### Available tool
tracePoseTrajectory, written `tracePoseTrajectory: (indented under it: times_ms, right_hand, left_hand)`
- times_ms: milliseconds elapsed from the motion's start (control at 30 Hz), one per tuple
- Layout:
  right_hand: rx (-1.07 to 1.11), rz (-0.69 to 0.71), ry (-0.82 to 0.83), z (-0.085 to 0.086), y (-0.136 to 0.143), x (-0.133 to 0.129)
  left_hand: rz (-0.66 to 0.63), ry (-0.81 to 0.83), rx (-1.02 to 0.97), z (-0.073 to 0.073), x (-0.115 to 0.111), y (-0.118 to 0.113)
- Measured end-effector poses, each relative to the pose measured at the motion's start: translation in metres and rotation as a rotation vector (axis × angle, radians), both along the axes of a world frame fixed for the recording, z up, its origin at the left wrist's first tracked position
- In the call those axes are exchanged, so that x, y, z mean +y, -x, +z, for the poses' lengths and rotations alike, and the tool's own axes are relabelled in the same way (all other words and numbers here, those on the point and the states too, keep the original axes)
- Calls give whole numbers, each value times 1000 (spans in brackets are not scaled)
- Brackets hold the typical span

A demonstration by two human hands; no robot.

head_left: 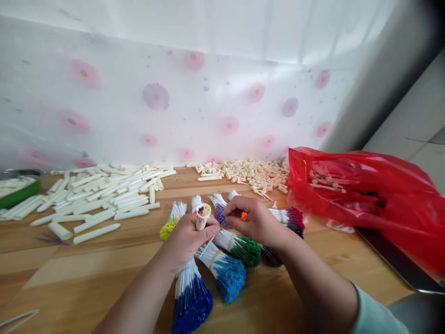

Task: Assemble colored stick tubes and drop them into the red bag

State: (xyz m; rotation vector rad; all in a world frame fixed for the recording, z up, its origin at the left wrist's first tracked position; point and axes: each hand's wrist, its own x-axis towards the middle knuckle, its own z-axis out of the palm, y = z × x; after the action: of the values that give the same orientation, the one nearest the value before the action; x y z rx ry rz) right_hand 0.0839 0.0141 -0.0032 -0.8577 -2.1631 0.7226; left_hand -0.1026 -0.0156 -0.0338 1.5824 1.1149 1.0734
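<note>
My left hand (189, 239) is wrapped round a short cream tube (201, 218), upright, with small coloured bits showing in its open top. Just right of it, my right hand (248, 218) is closed in a pinch, and an orange tip (244, 216) shows between its fingers. Bundles of white sticks with coloured ends lie under and around both hands: dark blue (192, 301), light blue (227, 276), green (245, 248), yellow (170, 222), purple (219, 208) and dark red (294, 218).
Many cream tubes (114, 197) lie at the left beside a green container (21, 195). Small cream pieces (255, 172) are heaped at the back. A red plastic bag (382, 195) and a dark flat object (396, 264) are at the right. Behind hangs a flowered sheet (118, 106).
</note>
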Motion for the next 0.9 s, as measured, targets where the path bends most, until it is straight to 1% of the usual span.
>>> tracePoseTrajectory:
  times_ms: [67,133,233,300,433,567,633,700,767,833,900]
  right_hand:
    - [169,10,85,-10,5,5]
    - [286,39,124,-19,8,6]
    - [348,85,100,-28,9,4]
    - [376,87,95,-32,8,3]
    - [481,86,164,-37,5,3]
    - [586,174,217,-37,7,2]
    - [610,206,235,-35,7,1]
    - [607,209,229,-30,4,-1]
    - [643,153,178,-22,-2,-7]
    - [757,60,56,-12,-11,-18]
    - [861,-48,-111,-1,-21,-35]
  left_hand:
    - [-28,30,-45,-5,2,1]
    - [-23,59,-100,-10,3,1]
    - [-25,94,-166,-15,5,1]
    - [-28,113,-200,-16,6,0]
    - [-23,140,-258,-14,5,-3]
    - [-69,176,-325,-13,1,-4]
    - [-87,166,-303,-14,0,-4]
    - [-40,82,-203,-14,2,-3]
    - [73,-28,-76,-14,5,-2]
    - [200,-122,15,-13,8,-1]
    - [280,-194,74,-11,10,-2]
